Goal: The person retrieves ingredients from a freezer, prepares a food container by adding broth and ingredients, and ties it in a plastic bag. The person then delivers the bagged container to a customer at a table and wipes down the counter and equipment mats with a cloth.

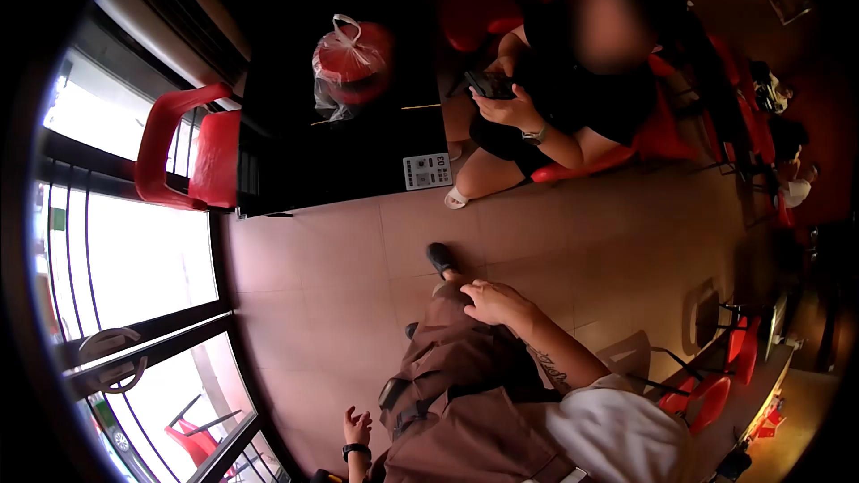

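My left hand [358,427] hangs low at my left side beside my brown trousers [447,349], a dark band around its wrist. Its fingers are loosely bent and apart, with nothing in them. Out in front of my right thigh, my right hand [494,303] has its fingers loosely curved and a gap at the thumb. No object shows in it. A tattoo marks that forearm. Ahead, a black table [331,161] bears a red round container in a clear plastic bag [344,72] with its handles up. A printed code card [427,172] lies at the table's near corner.
A seated person [582,80] in black holds a phone [490,84] at the table's right side. Left of the table stands a red chair [215,156]. Glass doors [134,250] line the left. Tiled floor [313,304] lies between; more red chairs [707,402] stand right.
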The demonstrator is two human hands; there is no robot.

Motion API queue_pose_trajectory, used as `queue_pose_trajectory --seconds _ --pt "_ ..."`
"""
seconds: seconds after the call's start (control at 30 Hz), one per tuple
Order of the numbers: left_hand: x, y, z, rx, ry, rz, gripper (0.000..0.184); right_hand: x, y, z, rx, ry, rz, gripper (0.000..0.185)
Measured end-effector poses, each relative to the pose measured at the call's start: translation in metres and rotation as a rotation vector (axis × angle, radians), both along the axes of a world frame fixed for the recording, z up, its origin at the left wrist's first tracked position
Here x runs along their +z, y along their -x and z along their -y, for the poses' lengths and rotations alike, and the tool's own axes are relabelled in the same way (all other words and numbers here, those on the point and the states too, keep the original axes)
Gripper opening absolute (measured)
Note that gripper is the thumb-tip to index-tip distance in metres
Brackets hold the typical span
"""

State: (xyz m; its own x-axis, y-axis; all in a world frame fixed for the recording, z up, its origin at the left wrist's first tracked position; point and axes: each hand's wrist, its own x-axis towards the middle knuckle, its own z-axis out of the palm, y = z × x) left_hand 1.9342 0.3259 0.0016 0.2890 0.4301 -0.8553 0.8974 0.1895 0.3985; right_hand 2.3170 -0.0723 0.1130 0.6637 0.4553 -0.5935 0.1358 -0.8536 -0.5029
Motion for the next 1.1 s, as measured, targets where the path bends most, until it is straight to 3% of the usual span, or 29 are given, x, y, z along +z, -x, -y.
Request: queue_pose_trajectory --seconds 0.07,0.3,0.53,0.57,0.67,0.7,0.93,1.1 --pt "0.0 0.023 0.016 0.091 0.0 0.018 0.054 0.01 0.005 0.008 0.095 -0.015 -0.041 0.054" --pt "-0.014 0.033 0.082 0.359 0.038 0.124 0.052 -0.034 -0.006 0.014 0.136 -0.077 -0.028 0.048" --pt "0.002 -0.007 0.17 0.036 -0.041 0.236 0.053 -0.094 -0.001 0.052 0.331 0.031 -0.22 0.049" --pt "0.008 -0.015 0.177 0.067 -0.048 0.255 0.052 -0.107 0.002 0.061 0.306 -0.045 -0.072 0.034" --pt "0.032 -0.029 0.201 0.138 -0.084 0.298 0.049 -0.113 -0.023 0.069 0.437 0.001 -0.077 0.03" --pt "0.034 -0.023 0.21 0.152 -0.096 0.272 0.048 -0.107 -0.032 0.065 0.387 0.101 -0.205 0.041" --pt "0.038 0.062 0.293 0.307 -0.046 0.233 0.042 -0.077 -0.04 0.08 0.421 0.002 -0.186 0.045" --pt "0.099 0.07 0.371 0.41 -0.122 0.007 0.039 -0.031 -0.038 0.091 0.55 0.018 -0.227 0.043"
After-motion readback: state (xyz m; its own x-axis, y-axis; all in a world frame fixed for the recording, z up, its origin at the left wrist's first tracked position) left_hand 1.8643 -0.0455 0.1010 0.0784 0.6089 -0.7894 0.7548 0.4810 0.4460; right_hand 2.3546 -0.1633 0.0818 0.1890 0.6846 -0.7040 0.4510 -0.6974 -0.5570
